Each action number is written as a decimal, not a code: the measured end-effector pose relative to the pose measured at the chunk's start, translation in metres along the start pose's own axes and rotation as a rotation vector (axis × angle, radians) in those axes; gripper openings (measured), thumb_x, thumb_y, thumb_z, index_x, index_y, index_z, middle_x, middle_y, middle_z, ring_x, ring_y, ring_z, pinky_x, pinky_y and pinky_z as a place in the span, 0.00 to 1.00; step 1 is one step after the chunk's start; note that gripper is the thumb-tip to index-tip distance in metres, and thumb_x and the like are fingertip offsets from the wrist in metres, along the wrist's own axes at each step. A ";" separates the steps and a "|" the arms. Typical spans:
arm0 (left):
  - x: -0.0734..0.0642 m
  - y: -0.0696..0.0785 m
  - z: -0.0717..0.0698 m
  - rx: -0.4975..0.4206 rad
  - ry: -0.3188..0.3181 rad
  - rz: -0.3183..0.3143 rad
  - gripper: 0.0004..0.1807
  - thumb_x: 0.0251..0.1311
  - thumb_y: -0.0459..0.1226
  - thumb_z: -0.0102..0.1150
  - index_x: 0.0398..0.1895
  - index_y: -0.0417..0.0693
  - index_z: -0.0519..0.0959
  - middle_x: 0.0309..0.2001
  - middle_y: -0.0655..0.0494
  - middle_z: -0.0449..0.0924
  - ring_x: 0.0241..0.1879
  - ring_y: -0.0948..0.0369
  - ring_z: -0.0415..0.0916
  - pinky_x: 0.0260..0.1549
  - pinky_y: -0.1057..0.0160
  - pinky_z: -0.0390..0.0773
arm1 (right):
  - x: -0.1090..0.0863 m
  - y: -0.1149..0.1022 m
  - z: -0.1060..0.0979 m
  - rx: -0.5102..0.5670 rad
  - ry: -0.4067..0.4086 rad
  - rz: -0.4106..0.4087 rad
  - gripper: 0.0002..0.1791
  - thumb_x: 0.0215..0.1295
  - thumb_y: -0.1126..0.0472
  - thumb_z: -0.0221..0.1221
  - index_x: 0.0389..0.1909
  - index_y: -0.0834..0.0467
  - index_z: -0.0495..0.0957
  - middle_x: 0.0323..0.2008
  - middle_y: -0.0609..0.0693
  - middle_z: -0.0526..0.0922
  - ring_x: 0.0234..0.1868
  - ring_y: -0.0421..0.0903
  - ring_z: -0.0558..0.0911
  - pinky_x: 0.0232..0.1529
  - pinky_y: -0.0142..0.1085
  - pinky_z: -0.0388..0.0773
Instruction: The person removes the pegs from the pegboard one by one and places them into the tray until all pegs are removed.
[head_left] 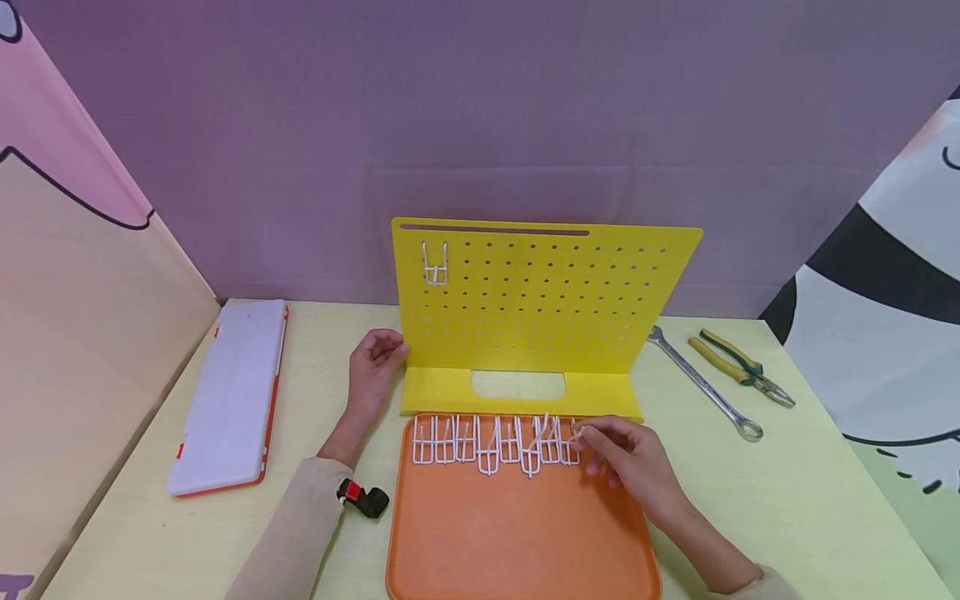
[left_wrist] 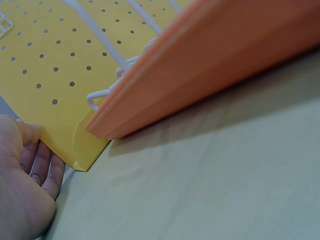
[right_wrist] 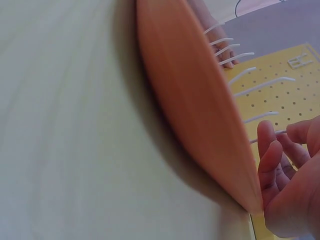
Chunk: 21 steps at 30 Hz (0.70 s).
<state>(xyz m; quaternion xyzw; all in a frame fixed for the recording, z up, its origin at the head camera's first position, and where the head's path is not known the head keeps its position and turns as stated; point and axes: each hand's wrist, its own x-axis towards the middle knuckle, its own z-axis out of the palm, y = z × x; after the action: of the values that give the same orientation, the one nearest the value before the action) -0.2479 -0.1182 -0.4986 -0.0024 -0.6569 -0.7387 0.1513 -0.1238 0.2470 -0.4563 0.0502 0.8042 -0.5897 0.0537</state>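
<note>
A yellow pegboard (head_left: 525,360) stands upright on its flat base. My left hand (head_left: 374,371) holds its lower left edge, thumb on the front and fingers behind, as the left wrist view shows. One white wire hook (head_left: 436,269) hangs at the board's upper left. Several more white wire hooks (head_left: 488,451) lie in a row along the far rim of an orange tray (head_left: 517,533), just before the base. At the row's right end, my right hand (head_left: 630,462) pinches the end of a hook (head_left: 574,438) between thumb and forefinger; the fingers partly hide it.
A combination wrench (head_left: 705,383) and pliers with yellow-green handles (head_left: 738,367) lie right of the board. On the left is a white case with a red edge (head_left: 228,396). A purple cloth wall (head_left: 525,108) rises behind the table.
</note>
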 end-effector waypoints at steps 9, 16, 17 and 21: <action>0.001 0.000 -0.001 -0.006 0.002 -0.002 0.11 0.73 0.24 0.68 0.52 0.25 0.79 0.41 0.54 0.84 0.40 0.65 0.81 0.45 0.73 0.82 | 0.000 -0.003 -0.004 0.038 0.030 -0.100 0.15 0.83 0.61 0.64 0.58 0.68 0.85 0.30 0.49 0.87 0.23 0.45 0.81 0.21 0.33 0.77; 0.000 -0.001 -0.001 -0.014 0.003 -0.006 0.10 0.73 0.23 0.67 0.52 0.25 0.79 0.41 0.56 0.84 0.40 0.65 0.81 0.46 0.74 0.82 | 0.001 -0.012 -0.003 0.041 0.051 -0.143 0.14 0.83 0.61 0.64 0.59 0.67 0.86 0.27 0.51 0.82 0.21 0.43 0.76 0.20 0.34 0.75; 0.000 -0.001 -0.001 -0.017 0.001 -0.006 0.10 0.73 0.22 0.67 0.52 0.25 0.79 0.41 0.57 0.84 0.40 0.65 0.81 0.46 0.74 0.82 | 0.001 -0.013 -0.003 0.041 0.051 -0.153 0.14 0.83 0.61 0.64 0.59 0.67 0.85 0.27 0.51 0.82 0.21 0.44 0.76 0.20 0.34 0.74; 0.000 0.000 -0.001 -0.023 -0.009 -0.003 0.11 0.73 0.22 0.67 0.52 0.24 0.78 0.40 0.60 0.83 0.40 0.66 0.81 0.46 0.74 0.82 | 0.002 -0.021 -0.002 0.039 0.055 -0.198 0.14 0.83 0.62 0.64 0.58 0.69 0.85 0.26 0.51 0.81 0.21 0.44 0.76 0.21 0.34 0.74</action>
<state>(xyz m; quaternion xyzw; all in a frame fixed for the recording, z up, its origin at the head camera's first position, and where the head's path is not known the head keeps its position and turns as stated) -0.2479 -0.1191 -0.4986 -0.0066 -0.6490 -0.7464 0.1471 -0.1291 0.2427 -0.4366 -0.0122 0.7949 -0.6060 -0.0276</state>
